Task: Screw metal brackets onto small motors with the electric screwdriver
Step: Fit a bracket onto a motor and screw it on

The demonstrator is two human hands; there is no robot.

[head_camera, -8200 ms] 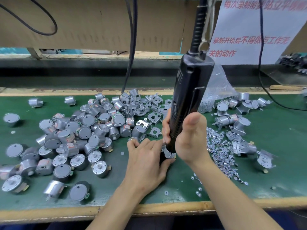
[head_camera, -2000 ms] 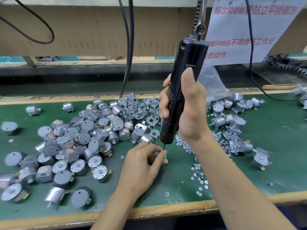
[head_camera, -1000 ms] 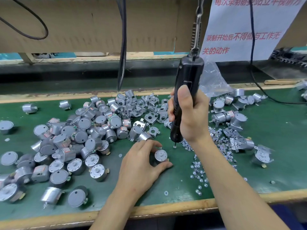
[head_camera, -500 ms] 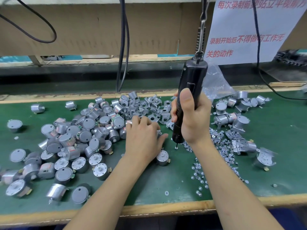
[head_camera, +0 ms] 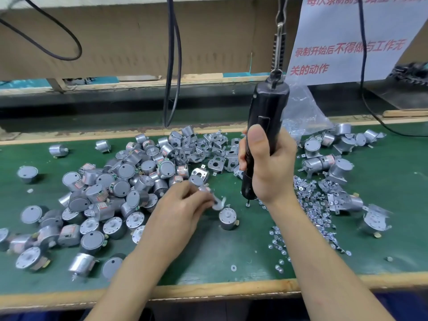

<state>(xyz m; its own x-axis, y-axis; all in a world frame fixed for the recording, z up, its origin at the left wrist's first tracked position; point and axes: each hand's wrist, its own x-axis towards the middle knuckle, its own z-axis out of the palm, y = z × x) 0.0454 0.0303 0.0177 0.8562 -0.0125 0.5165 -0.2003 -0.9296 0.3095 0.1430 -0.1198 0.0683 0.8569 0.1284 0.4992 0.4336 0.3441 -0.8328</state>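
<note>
Head view: motor (head_camera: 228, 218) stands apart, between motor pile (head_camera: 120, 181) and screws (head_camera: 317, 205).

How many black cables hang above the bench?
3 black cables: one loops at upper left, one hangs looped at centre, one drops across the white paper notice at right. More may be hidden.

One head-worn wide-angle cam, looking fwd and down, close over green-matted wooden-edged bench (head_camera: 231, 246); cardboard back wall (head_camera: 129, 42) along frame top.
</note>
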